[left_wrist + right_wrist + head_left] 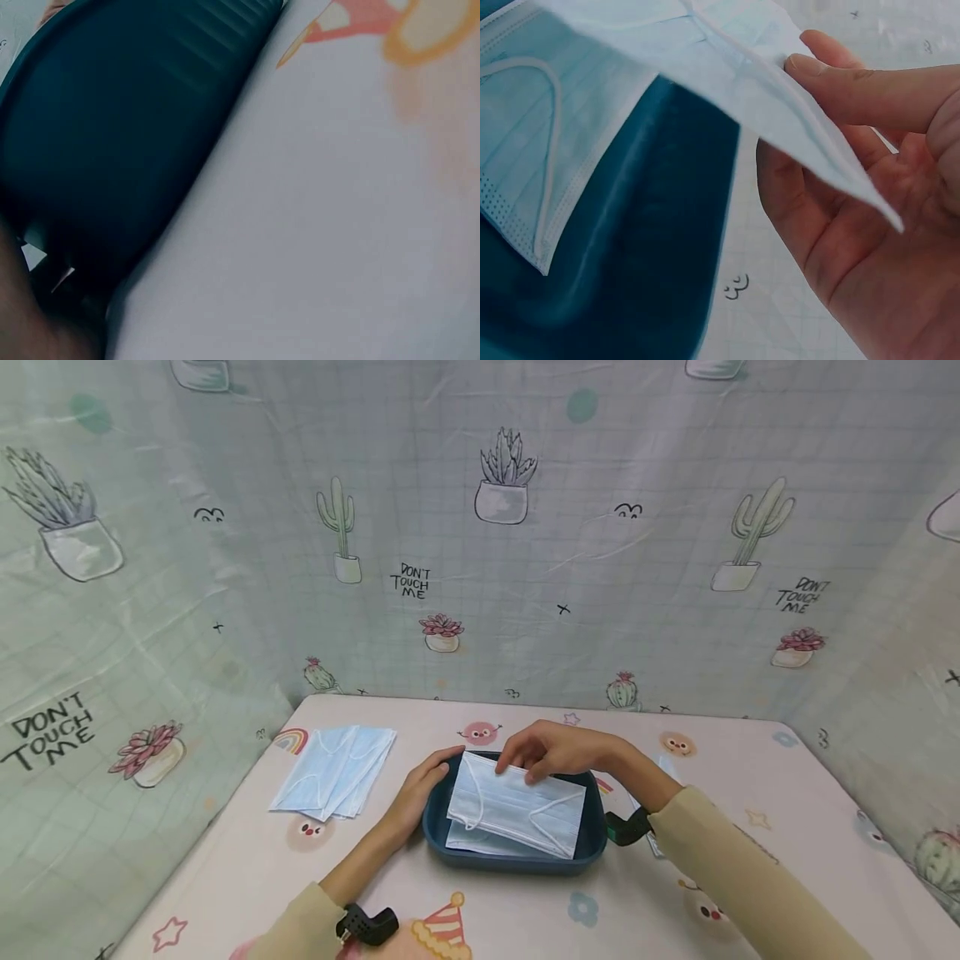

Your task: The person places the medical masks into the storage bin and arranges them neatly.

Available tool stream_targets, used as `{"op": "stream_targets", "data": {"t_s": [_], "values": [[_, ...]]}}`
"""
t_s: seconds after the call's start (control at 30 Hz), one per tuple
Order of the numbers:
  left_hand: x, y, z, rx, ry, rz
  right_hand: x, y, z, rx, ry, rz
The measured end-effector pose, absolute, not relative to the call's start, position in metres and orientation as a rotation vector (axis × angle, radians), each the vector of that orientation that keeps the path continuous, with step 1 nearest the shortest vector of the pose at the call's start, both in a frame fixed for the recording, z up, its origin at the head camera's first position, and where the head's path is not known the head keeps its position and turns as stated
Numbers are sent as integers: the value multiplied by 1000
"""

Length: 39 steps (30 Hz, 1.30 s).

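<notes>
Before a cactus-print backdrop (pixel 525 568) reading "DON'T TOUCH ME", the right hand (pixel 551 752) pinches a face mask (pixel 517 806), long axis left-right, above the dark blue tray (pixel 592 847), whose left wall the flat left hand (pixel 422 785) rests against.

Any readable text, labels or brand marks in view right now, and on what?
"DON'T TOUCH ME" on the backdrop cloth, centre.
"DON'T TOUCH ME" on the same cloth, right.
"DON'T TOUCH ME" on the same cloth, far left.
No print shows on the face masks, the dark tray or the tablecloth.
</notes>
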<state>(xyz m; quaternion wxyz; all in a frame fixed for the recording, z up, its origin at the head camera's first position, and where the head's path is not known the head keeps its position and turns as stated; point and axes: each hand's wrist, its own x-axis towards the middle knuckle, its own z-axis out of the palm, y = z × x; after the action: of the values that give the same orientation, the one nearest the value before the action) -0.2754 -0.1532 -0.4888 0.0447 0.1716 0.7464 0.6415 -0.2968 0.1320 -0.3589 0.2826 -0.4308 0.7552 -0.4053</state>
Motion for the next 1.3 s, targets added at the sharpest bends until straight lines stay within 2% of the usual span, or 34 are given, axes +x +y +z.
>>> {"op": "stream_targets", "data": {"t_s": [0.9, 1.3], "values": [[-275, -154, -488, 518, 2252, 1972, -299, 111, -361, -1023, 1934, -983], [-276, -156, -489, 539, 2235, 1978, -308, 107, -373, -953, 1945, -947]]}}
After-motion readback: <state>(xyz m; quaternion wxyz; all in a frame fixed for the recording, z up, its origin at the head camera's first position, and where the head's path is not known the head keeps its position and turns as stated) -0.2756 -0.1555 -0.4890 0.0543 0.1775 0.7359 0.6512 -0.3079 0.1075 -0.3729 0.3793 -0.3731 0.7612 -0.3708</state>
